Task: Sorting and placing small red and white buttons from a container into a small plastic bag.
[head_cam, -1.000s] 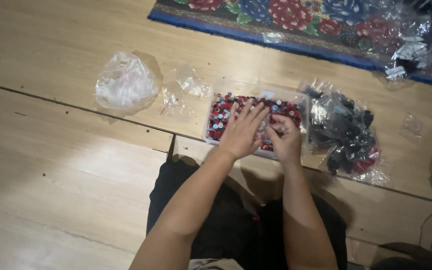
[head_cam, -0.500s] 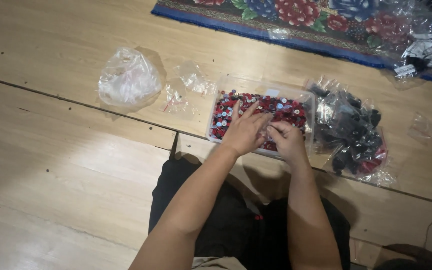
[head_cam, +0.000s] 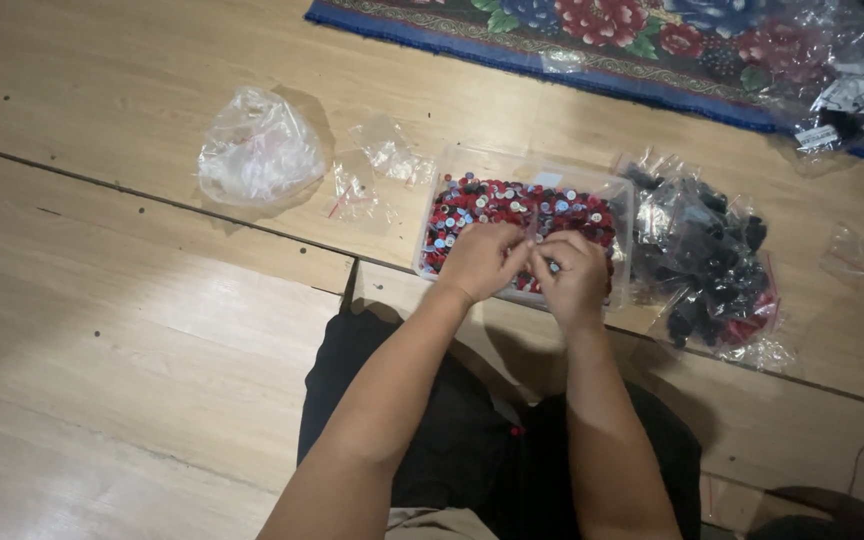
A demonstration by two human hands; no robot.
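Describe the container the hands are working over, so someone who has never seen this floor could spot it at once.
On the wooden floor, just below the flowered rug, sits a clear plastic tray under both hands. It is the only rigid, box-shaped container, packed with small red, white and dark round pieces; its neighbours are soft bags, a whitish one left and dark-filled ones right.

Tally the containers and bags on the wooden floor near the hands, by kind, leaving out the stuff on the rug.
Clear plastic box of small red and blue pieces: 1
Big crumpled clear bag: 1
Small clear bags: 2
Bag of dark pieces: 1
Total: 5
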